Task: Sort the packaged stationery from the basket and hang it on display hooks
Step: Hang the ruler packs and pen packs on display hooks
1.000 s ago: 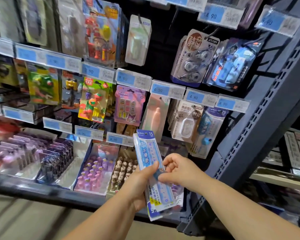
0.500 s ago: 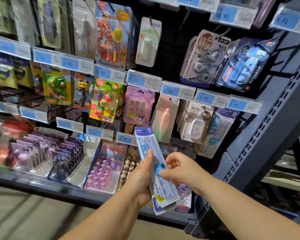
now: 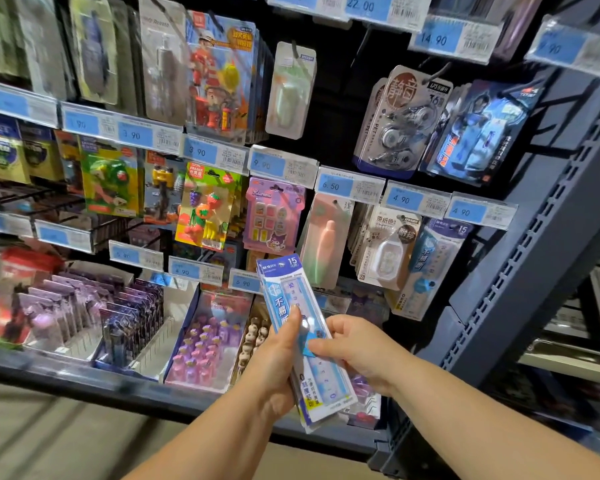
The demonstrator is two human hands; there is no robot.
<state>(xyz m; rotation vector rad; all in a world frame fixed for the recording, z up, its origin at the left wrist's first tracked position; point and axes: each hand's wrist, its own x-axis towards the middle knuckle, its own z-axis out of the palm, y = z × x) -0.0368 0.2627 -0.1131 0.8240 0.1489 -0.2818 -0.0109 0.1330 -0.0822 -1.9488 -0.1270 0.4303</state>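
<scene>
Mid-rack, dark gap (image 3: 338, 109) open — hanging packs (image 3: 274, 216) crowd around, upright (image 3: 558, 220) blocks right.

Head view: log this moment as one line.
left hand: grips ruler packs | right hand: pinches ruler packs | status: unhung | hooked ruler pack: upper right

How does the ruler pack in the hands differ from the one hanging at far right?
The held ruler pack is gripped by the left hand and right hand, top tilted left; the hanging ruler pack hangs untouched, top tilted right. Both have a blue 15 cm header.
</scene>
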